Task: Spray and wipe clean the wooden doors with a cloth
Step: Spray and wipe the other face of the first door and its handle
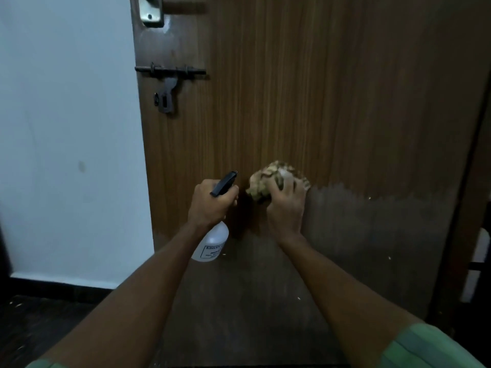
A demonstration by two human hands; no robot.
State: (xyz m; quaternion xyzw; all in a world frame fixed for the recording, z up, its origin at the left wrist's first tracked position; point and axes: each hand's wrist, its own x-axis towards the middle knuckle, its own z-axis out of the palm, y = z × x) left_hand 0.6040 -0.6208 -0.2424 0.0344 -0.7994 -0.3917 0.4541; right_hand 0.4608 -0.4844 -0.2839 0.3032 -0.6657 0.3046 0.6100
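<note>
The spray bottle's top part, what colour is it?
Black, on a white plastic spray bottle; the black trigger head shows clearly in the head view.

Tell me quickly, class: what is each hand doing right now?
Left hand: closed, gripping the spray bottle by its neck.
Right hand: closed on the bunched cloth, pressing it against the wooden door.

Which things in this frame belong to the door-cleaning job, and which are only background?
Part of the job:
- wooden door
- spray bottle, gripped by the left hand
- crumpled cloth, pressed to the door by the right hand

Just there:
- sliding bolt latch
- metal handle plate
- white wall
- dark floor
</note>
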